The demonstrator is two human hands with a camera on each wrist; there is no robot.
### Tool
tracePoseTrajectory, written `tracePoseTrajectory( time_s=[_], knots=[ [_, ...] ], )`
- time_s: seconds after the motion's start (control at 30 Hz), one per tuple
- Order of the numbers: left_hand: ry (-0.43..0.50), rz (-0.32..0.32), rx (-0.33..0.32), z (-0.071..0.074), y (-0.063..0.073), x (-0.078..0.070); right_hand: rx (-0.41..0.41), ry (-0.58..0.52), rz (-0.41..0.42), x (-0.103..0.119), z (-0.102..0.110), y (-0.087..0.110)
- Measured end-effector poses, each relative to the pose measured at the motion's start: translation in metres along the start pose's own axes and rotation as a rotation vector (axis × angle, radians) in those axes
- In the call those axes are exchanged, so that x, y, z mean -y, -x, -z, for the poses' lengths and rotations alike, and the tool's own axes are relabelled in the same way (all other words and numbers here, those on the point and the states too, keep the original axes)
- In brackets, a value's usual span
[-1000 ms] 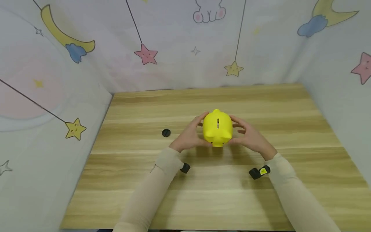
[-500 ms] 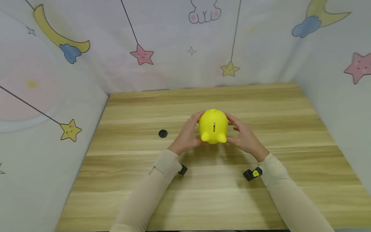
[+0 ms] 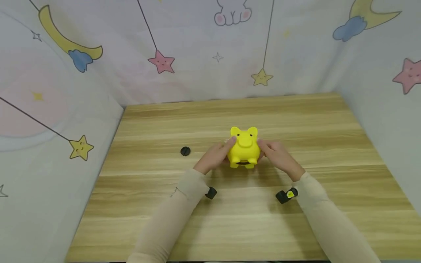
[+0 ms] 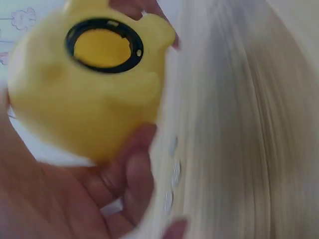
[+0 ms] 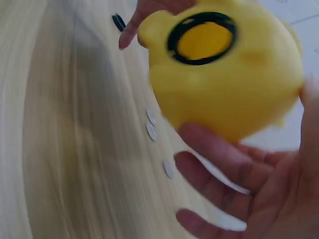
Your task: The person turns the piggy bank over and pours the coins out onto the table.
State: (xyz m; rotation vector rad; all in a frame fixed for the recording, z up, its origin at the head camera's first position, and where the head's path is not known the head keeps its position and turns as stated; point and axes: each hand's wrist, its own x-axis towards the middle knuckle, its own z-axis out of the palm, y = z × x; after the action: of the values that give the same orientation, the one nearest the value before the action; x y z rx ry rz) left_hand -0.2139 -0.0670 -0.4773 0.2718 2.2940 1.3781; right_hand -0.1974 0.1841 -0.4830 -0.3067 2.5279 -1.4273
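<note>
Both hands hold a yellow piggy bank (image 3: 244, 149) between them, tilted back so its face and feet show in the head view. My left hand (image 3: 213, 157) grips its left side, thumb by the cheek. On the other side my right hand (image 3: 279, 157) grips it the same way. Both wrist views show the round belly hole, edged by a black ring (image 5: 172, 42) and uncovered, with yellow inside. Below the bank, a few flat silvery coins (image 5: 151, 132) lie on the table; the bank hides them in the head view. The coin slot is out of sight.
A round black plug (image 3: 185, 151) lies on the wooden table (image 3: 158, 128), left of the hands. Black wrist cameras (image 3: 287, 195) sit under the sleeves. A printed cloth wall (image 3: 197, 84) stands along the back and sides.
The piggy bank has first tipped face down, then rocked back, so its face and feet now show instead of its slotted back. Both hands have kept hold and turned with it.
</note>
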Motion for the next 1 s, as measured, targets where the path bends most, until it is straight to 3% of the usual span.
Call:
tracePoseTrajectory(
  time_s=[0.1, 0.2, 0.27, 0.37, 0.47, 0.53, 0.6, 0.7, 0.83, 1.0],
  knots=[
    [0.025, 0.142, -0.007, -0.006, 0.001, -0.006, -0.014, 0.015, -0.096, 0.005, -0.009, -0.003],
    [0.050, 0.194, -0.018, -0.008, 0.001, -0.009, -0.029, 0.002, -0.128, 0.009, -0.014, -0.004],
    [0.051, 0.199, -0.015, -0.008, 0.002, -0.009, -0.023, -0.005, -0.135, 0.011, -0.014, -0.004],
    [0.056, 0.157, 0.019, -0.004, 0.001, -0.007, -0.008, -0.008, -0.137, 0.009, -0.011, -0.004],
    [0.119, 0.051, 0.056, 0.002, 0.000, 0.000, 0.027, -0.082, -0.068, 0.002, -0.005, -0.003],
    [0.153, -0.062, 0.063, 0.005, -0.001, 0.005, 0.034, -0.142, 0.011, -0.002, 0.000, -0.001],
    [0.137, -0.194, 0.039, 0.007, -0.003, 0.009, 0.038, -0.178, 0.105, -0.006, 0.003, 0.000],
    [0.061, -0.354, -0.031, 0.007, -0.004, 0.012, -0.005, -0.129, 0.211, -0.006, 0.003, 0.001],
    [-0.009, -0.458, -0.108, 0.002, -0.007, 0.013, -0.035, -0.058, 0.265, -0.003, 0.000, 0.001],
    [-0.048, -0.543, -0.141, 0.001, -0.012, 0.013, -0.058, -0.050, 0.289, 0.000, 0.000, -0.001]
  ],
)
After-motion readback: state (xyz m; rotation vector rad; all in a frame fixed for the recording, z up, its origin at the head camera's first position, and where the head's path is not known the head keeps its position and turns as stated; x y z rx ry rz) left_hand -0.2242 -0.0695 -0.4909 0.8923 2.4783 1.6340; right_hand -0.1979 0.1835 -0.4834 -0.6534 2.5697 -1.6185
